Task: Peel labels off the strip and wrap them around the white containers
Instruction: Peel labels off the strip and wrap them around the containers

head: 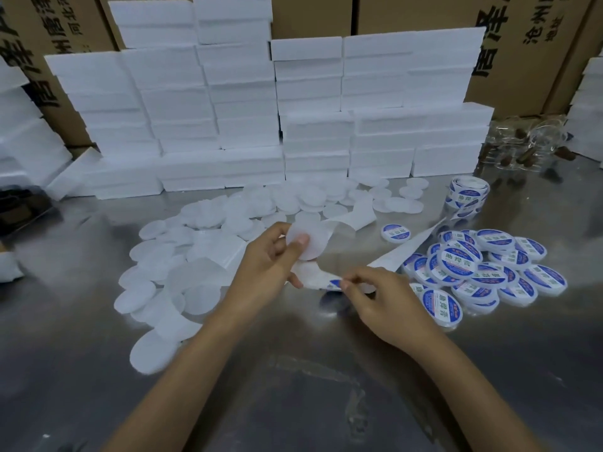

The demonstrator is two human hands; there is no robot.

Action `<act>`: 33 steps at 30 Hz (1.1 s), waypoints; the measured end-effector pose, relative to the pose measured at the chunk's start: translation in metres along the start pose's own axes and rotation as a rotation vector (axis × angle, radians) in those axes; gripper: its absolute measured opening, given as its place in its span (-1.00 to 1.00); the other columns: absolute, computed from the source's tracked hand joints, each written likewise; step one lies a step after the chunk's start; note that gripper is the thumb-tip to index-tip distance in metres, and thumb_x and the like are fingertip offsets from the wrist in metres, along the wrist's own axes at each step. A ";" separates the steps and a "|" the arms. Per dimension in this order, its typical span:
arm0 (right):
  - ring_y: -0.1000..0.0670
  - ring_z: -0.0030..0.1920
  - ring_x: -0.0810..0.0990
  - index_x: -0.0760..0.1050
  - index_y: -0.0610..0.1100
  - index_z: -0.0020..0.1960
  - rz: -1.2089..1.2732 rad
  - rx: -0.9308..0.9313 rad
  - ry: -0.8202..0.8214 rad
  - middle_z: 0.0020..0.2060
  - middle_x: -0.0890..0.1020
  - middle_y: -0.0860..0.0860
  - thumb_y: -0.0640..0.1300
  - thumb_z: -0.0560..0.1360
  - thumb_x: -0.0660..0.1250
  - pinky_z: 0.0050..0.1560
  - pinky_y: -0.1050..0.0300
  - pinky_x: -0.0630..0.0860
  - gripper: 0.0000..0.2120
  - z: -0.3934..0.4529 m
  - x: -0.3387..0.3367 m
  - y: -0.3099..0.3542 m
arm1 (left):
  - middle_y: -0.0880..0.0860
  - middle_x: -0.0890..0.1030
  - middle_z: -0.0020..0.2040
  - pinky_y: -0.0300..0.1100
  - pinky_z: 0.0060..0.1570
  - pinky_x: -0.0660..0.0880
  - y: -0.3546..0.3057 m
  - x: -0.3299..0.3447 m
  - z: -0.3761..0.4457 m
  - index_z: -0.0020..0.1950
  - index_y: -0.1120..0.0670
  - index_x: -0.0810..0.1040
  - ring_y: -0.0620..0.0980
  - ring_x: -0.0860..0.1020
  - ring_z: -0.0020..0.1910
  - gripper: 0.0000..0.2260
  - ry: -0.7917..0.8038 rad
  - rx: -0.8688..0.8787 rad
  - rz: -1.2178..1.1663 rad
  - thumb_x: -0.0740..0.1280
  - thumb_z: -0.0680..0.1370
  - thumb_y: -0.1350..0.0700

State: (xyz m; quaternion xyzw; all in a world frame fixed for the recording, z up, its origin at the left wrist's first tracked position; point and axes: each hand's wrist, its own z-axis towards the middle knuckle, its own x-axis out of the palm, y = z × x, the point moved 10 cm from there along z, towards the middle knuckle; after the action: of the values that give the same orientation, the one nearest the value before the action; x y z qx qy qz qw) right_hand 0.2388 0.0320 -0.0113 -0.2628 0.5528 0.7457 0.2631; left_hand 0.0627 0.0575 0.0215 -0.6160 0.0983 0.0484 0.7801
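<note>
My left hand [270, 259] holds a plain white round container [315, 244] upright between thumb and fingers, above the metal table [293, 370]. The white backing strip [404, 247] runs from my hands up to the right. My right hand [381, 298] pinches a blue-and-white label [336, 283] at the strip's near end, just below the container. Several plain white containers [182, 272] lie spread on the left. A pile of labelled containers [483, 269] lies on the right.
A roll of labels [466, 195] stands at the back right. Stacked white foam boxes [293, 119] form a wall behind the work area, with cardboard cartons [522, 44] beyond. Clear glass items [528, 148] sit at the far right. A dark tray [23, 207] sits at the left edge.
</note>
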 end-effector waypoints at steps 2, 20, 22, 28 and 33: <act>0.19 -0.06 0.61 0.58 -0.02 -0.12 0.206 0.066 -0.006 -0.20 0.67 0.18 -0.08 0.60 0.30 -0.03 0.21 0.47 -0.86 -0.001 -0.001 -0.001 | -0.14 0.73 -0.04 -0.17 -0.36 0.63 -0.005 -0.001 -0.001 0.11 -0.07 0.53 -0.12 0.70 -0.05 -0.91 -0.016 0.041 -0.002 0.28 0.64 -0.02; 0.05 -0.10 0.66 0.55 -0.07 -0.12 0.768 0.076 -0.034 -0.16 0.71 -0.01 -0.36 0.44 0.47 -0.04 0.19 0.55 -0.78 -0.006 0.000 0.021 | 0.11 0.72 0.01 0.06 -0.14 0.67 0.005 0.000 0.000 0.11 0.01 0.48 0.00 0.73 -0.11 -0.92 -0.053 0.040 0.105 0.25 0.67 0.04; 0.04 -0.09 0.67 0.55 -0.11 -0.11 0.758 0.060 -0.070 -0.16 0.70 -0.03 -0.37 0.43 0.47 -0.05 0.20 0.57 -0.79 -0.005 -0.003 0.021 | 0.10 0.73 -0.04 -0.02 -0.21 0.68 0.008 0.004 -0.001 0.08 -0.02 0.48 -0.03 0.73 -0.16 -0.96 -0.033 0.031 0.105 0.26 0.67 0.04; -0.01 -0.05 0.67 0.60 -0.07 0.08 0.710 -0.004 -0.086 -0.09 0.70 -0.03 -0.40 0.47 0.42 0.00 0.17 0.61 -0.70 -0.006 -0.007 0.026 | -0.08 0.69 -0.18 -0.25 -0.41 0.59 0.015 0.012 -0.002 0.01 -0.11 0.50 -0.09 0.72 -0.22 -0.94 0.006 0.011 0.030 0.30 0.65 0.07; 0.06 -0.02 0.67 0.64 -0.05 0.00 0.620 -0.018 -0.096 -0.07 0.70 0.09 -0.38 0.47 0.42 0.01 0.19 0.59 -0.74 -0.006 -0.010 0.028 | -0.05 0.67 -0.04 -0.21 -0.36 0.63 0.019 0.011 0.000 0.07 -0.19 0.47 -0.16 0.70 -0.16 -0.93 0.007 0.027 0.174 0.29 0.64 0.00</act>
State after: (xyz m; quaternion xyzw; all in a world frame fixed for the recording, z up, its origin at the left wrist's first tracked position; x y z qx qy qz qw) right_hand 0.2270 0.0177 0.0131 -0.0483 0.5869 0.8069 0.0468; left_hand 0.0700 0.0618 0.0009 -0.5948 0.1549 0.1126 0.7807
